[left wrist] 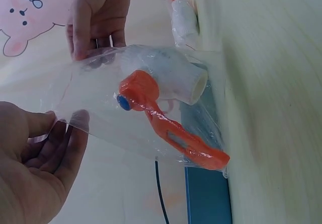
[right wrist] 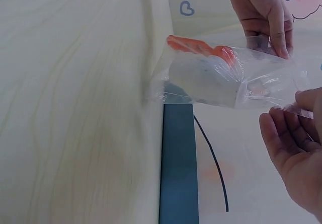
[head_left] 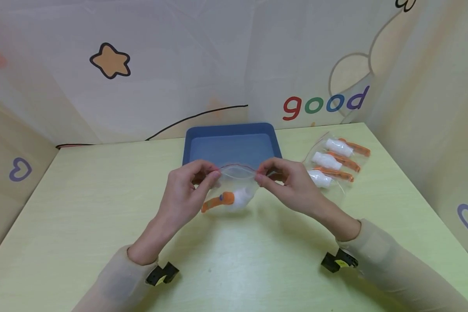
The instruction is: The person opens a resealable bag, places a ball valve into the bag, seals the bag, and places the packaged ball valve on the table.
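Observation:
Both hands hold a clear zip bag [head_left: 238, 173] with a red line along its top edge, raised above the table. My left hand [head_left: 181, 186] pinches the left corner of its mouth between thumb and index finger. At the opposite corner, my right hand [head_left: 294, 186] pinches the edge the same way. The mouth bows slightly apart between them. Inside the bag lie a short white tube [left wrist: 166, 73] and an orange handle-like piece [left wrist: 171, 128] with a blue round end [left wrist: 123, 102]. In the right wrist view the orange piece [right wrist: 196, 47] shows above the tube.
A blue tray [head_left: 234, 145] stands at the back of the pale table [head_left: 101, 208], just behind the hands. To the right, beyond my right hand, lie several clear bags [head_left: 335, 158] with white and orange pieces. A printed cloth [head_left: 203, 65] hangs behind the table.

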A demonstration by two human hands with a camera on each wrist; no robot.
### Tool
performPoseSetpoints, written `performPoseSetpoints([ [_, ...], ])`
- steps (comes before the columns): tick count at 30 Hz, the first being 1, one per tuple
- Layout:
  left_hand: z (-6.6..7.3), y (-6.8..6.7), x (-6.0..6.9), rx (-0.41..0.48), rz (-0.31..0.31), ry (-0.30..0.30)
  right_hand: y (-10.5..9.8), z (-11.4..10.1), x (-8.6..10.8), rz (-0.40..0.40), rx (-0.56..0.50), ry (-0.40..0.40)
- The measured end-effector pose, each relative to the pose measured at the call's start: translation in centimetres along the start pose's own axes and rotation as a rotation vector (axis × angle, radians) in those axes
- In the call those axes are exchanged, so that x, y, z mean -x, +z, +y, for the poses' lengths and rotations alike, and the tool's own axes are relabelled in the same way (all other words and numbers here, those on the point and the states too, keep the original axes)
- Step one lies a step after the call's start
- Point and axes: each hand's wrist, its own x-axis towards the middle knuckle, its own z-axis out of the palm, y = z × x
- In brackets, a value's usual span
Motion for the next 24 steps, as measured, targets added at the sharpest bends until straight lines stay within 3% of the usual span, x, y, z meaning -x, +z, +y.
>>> performPoseSetpoints([
  [6,0.2,-0.1,0.0,-0.011,-0.011,-0.008,-0.1,0.2,-0.2,0.01,0.056,-0.082],
  [12,0.0,-0.1,0.1,0.036,-0.048,-0.048,-0.3,-0.2,-0.3,0.009,0.089,-0.161],
  [17,-0.2,0.0,0.2,0.045,-0.087,-0.059,-0.6,-0.4,-0.4,-0.011,0.107,-0.169],
  [24,-0.1,0.2,-0.1,-0.012,-0.099,-0.005,-1.0,-0.7,-0.4,-0.06,0.141,-0.137],
])
